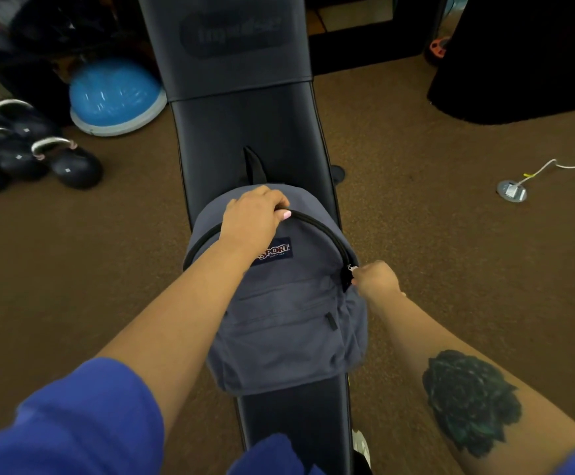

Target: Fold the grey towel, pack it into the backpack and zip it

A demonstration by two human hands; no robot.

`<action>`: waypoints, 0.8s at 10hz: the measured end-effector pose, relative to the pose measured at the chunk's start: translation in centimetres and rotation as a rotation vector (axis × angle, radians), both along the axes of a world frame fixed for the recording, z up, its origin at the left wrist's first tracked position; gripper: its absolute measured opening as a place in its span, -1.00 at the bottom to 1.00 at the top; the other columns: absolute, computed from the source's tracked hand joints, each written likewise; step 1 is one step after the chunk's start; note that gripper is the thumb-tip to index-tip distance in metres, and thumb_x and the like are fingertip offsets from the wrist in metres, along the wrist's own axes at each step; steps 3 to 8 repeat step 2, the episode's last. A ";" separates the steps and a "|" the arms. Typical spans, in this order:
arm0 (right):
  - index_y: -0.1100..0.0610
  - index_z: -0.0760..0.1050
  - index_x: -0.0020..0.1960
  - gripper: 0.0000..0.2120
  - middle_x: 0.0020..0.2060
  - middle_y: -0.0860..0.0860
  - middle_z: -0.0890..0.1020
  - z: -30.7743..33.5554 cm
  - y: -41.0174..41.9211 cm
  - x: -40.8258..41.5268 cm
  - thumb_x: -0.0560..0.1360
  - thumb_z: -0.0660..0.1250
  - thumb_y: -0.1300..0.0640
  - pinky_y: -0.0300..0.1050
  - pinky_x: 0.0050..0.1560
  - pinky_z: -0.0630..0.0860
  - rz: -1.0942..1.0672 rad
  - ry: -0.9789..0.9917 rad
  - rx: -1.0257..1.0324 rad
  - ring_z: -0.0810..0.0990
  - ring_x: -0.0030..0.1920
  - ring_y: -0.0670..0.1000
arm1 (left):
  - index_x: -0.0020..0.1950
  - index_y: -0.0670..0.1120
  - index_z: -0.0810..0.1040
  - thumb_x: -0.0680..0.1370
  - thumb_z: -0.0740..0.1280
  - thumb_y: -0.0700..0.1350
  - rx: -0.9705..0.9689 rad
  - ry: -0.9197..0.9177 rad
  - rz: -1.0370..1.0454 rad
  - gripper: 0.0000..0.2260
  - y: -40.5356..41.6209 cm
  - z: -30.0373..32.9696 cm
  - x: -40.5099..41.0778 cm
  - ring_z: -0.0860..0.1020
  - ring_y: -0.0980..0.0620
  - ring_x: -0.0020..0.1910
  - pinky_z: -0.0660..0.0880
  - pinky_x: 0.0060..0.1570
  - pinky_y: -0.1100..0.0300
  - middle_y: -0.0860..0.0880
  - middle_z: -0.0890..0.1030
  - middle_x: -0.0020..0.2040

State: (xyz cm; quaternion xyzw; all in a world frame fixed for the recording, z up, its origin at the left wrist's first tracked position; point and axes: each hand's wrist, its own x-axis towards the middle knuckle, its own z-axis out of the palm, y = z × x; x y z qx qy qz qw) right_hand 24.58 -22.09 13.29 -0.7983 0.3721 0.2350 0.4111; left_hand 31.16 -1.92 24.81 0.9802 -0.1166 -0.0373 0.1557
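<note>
A grey-blue backpack lies on a black padded bench, front face up, with its logo patch showing. My left hand presses and grips the top of the backpack beside the black zipper track. My right hand pinches the zipper pull at the backpack's right side. The main zipper looks shut along the arc from the left side to the pull. No grey towel is in view.
Brown carpet surrounds the bench. Several dark kettlebells and a blue balance dome sit to the left. A floor outlet with a white cable lies to the right, and a black mat is at the far right.
</note>
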 end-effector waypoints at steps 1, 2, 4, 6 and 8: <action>0.14 0.35 -0.04 -0.74 -0.16 0.15 0.53 2.2 0.2 0.3 0.50 0.23 -0.07 0.27 0.37 0.18 0.022 -0.033 -0.046 0.59 0.04 0.23 | 0.33 -0.01 0.43 0.56 0.25 0.04 0.016 0.019 -0.001 -0.65 0.5 0.5 -0.4 0.43 -0.07 0.29 0.34 0.25 -0.06 -0.01 0.49 0.29; 0.19 0.34 0.21 -0.64 0.06 0.17 0.59 4.7 0.1 0.2 0.54 0.21 -0.04 0.21 0.38 0.23 0.055 -0.043 -0.076 0.53 0.17 0.24 | 0.39 -0.04 0.37 0.58 0.22 0.06 0.031 0.009 0.047 -0.59 0.9 1.2 -1.2 0.39 -0.09 0.34 0.33 0.30 -0.09 -0.04 0.43 0.35; 0.19 0.34 0.21 -0.64 0.06 0.17 0.59 4.7 0.1 0.2 0.54 0.21 -0.04 0.21 0.38 0.23 0.055 -0.043 -0.076 0.53 0.17 0.24 | 0.39 -0.04 0.37 0.58 0.22 0.06 0.031 0.009 0.047 -0.59 0.9 1.2 -1.2 0.39 -0.09 0.34 0.33 0.30 -0.09 -0.04 0.43 0.35; 0.19 0.34 0.21 -0.64 0.06 0.17 0.59 4.7 0.1 0.2 0.54 0.21 -0.04 0.21 0.38 0.23 0.055 -0.043 -0.076 0.53 0.17 0.24 | 0.39 -0.04 0.37 0.58 0.22 0.06 0.031 0.009 0.047 -0.59 0.9 1.2 -1.2 0.39 -0.09 0.34 0.33 0.30 -0.09 -0.04 0.43 0.35; 0.19 0.34 0.21 -0.64 0.06 0.17 0.59 4.7 0.1 0.2 0.54 0.21 -0.04 0.21 0.38 0.23 0.055 -0.043 -0.076 0.53 0.17 0.24 | 0.39 -0.04 0.37 0.58 0.22 0.06 0.031 0.009 0.047 -0.59 0.9 1.2 -1.2 0.39 -0.09 0.34 0.33 0.30 -0.09 -0.04 0.43 0.35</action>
